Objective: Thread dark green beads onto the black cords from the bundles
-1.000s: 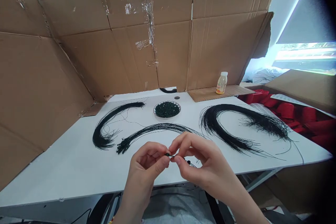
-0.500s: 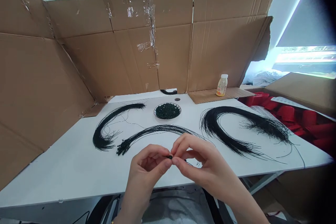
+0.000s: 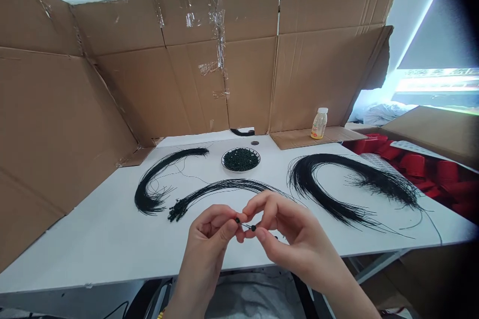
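Note:
My left hand (image 3: 211, 239) pinches one end of a thin black cord between thumb and fingertips, where a small dark bead (image 3: 237, 220) shows. My right hand (image 3: 288, 229) is close beside it, its thumb and fingers closed around a second dark bead (image 3: 253, 228). A short stretch of cord (image 3: 246, 226) runs between the two beads. Behind the hands lies a bundle of black cords (image 3: 209, 188), with dark knobs clustered at its left end. Further back stands a round dish (image 3: 222, 162) filled with small dark green beads.
Loose bundles of black cord lie at left (image 3: 149, 184) and right (image 3: 322, 179) on the white table (image 3: 112, 249). Cardboard panels (image 3: 187, 89) wall the back and left. A white-capped bottle (image 3: 319, 123) stands at back right; red pots (image 3: 413, 165) fill a box beyond.
My hands have parted slightly, and a stretch of cord with two dark beads now shows between them. The whole view has shifted a little.

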{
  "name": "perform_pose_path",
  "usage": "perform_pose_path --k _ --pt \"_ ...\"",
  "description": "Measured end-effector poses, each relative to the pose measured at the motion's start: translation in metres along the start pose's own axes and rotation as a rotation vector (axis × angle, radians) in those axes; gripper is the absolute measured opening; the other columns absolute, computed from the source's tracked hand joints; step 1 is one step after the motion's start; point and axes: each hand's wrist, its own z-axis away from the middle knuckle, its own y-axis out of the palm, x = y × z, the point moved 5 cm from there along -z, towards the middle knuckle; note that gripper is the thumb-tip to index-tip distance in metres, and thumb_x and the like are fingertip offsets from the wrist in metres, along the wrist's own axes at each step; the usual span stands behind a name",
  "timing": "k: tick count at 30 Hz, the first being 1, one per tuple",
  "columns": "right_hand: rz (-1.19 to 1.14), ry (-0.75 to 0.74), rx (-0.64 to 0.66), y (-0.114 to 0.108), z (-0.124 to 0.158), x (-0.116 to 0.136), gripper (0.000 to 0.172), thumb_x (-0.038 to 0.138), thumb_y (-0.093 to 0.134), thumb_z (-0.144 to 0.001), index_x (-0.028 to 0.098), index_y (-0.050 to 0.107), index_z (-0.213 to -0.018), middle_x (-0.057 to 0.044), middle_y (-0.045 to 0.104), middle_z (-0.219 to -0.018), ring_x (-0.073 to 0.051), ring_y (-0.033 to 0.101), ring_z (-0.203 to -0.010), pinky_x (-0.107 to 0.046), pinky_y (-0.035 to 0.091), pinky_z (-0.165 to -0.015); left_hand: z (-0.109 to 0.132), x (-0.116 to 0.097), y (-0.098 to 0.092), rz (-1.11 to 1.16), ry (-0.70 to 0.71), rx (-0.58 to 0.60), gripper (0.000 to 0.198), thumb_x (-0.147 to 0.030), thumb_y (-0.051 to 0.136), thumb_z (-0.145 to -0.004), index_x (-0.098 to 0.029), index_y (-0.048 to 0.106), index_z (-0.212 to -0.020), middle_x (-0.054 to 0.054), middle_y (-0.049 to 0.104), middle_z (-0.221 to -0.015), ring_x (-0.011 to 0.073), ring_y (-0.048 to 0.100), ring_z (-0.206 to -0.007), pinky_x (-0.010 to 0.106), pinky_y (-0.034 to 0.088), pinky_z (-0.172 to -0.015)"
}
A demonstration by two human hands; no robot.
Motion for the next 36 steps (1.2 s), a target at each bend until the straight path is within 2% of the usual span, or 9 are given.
perform_pose_path --k 5,12,18,26,36 --pt "0.015 -0.014 -0.006 0.001 0.000 0.004 0.019 0.004 0.066 -0.084 0.020 0.062 -0.076 -0.005 0.067 -0.104 -0.020 0.068 -0.094 -0.036 0.065 -0.081 0.000 0.000 0.000 -0.009 0.017 0.009 0.008 -0.028 0.091 -0.076 -0.025 0.084 -0.080 -0.001 0.083 -0.077 0.0046 0.069 -0.059 0.010 0.056 -0.065" --pt "0.049 -0.022 0.006 0.004 0.000 0.010 0.021 0.002 0.065 -0.083 0.021 0.060 -0.074 -0.003 0.069 -0.103 -0.016 0.068 -0.096 -0.026 0.061 -0.083 0.001 0.003 0.002 0.036 0.039 0.028 0.009 -0.029 0.092 -0.075 -0.026 0.086 -0.081 -0.003 0.082 -0.074 0.0053 0.072 -0.062 0.009 0.058 -0.066" --pt "0.074 -0.042 -0.013 0.007 0.002 0.014 0.023 0.002 0.066 -0.083 0.022 0.059 -0.074 0.001 0.070 -0.101 -0.012 0.067 -0.093 -0.020 0.059 -0.083 0.003 0.006 0.001 0.103 0.004 0.040 0.009 -0.029 0.092 -0.075 -0.026 0.084 -0.079 -0.005 0.081 -0.076 0.0037 0.072 -0.063 0.007 0.058 -0.066" --pt "0.104 -0.060 -0.016 0.008 0.002 0.019 0.022 0.001 0.066 -0.080 0.021 0.060 -0.075 0.000 0.070 -0.099 -0.013 0.067 -0.093 -0.023 0.057 -0.083 0.003 0.004 0.004 0.071 0.059 0.051 0.011 -0.027 0.093 -0.073 -0.025 0.083 -0.077 -0.004 0.080 -0.075 0.0049 0.070 -0.063 0.011 0.059 -0.066" --pt "0.126 -0.046 -0.009 0.007 0.005 0.020 0.025 -0.001 0.065 -0.080 0.022 0.058 -0.073 0.000 0.071 -0.100 -0.015 0.066 -0.094 -0.026 0.056 -0.086 0.005 -0.005 0.003 -0.079 0.166 -0.013 0.011 -0.028 0.095 -0.070 -0.029 0.084 -0.073 0.000 0.079 -0.072 0.0112 0.070 -0.064 0.017 0.061 -0.061"
